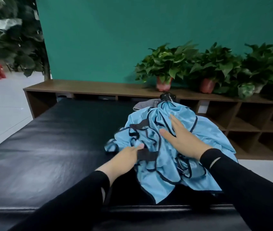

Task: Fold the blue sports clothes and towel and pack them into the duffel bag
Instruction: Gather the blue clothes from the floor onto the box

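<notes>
The blue sports clothes (165,147) lie in a crumpled heap on the black tabletop (49,147), toward its right edge. The right hand (180,137) presses flat on the heap, fingers straight. The left hand (125,155) touches its left side; whether that grip pinches cloth cannot be told.

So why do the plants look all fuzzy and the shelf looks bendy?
Head view: the big tree at far left is smeared by blur, while the potted plants are only a little soft; the wide-angle lens makes the wooden shelf slant and bow; soft glare shines on the black padded bench.
</notes>
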Available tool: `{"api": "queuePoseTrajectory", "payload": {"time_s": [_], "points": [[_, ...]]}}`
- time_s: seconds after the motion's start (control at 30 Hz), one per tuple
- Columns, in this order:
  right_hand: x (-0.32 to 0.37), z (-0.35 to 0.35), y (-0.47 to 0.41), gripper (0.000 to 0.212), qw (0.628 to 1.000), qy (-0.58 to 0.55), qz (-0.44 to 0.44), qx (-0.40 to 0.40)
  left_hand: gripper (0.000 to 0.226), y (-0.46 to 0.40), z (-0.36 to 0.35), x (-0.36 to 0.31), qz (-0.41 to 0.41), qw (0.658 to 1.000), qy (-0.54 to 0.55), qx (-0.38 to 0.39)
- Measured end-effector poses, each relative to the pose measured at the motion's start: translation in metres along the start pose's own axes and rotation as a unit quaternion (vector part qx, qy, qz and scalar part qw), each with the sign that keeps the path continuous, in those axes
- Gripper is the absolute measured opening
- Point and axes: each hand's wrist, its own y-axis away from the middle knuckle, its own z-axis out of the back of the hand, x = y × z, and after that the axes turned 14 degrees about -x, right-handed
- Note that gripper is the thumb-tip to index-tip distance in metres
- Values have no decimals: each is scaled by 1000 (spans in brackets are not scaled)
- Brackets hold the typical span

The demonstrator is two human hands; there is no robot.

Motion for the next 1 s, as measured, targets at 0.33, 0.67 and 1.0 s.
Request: {"api": "queuePoseTrajectory", "payload": {"time_s": [0.33,0.67,1.0], "points": [[-5,-8,-1,86,991,119,36,-41,40,-1,5,26,18,961,-215,-171],[73,30,-6,78,961,251,51,108,23,5,23,15,85,951,165,-249],[235,-78,15,30,984,25,178,-7,39,69,148,93,57,946,-3,-320]]}}
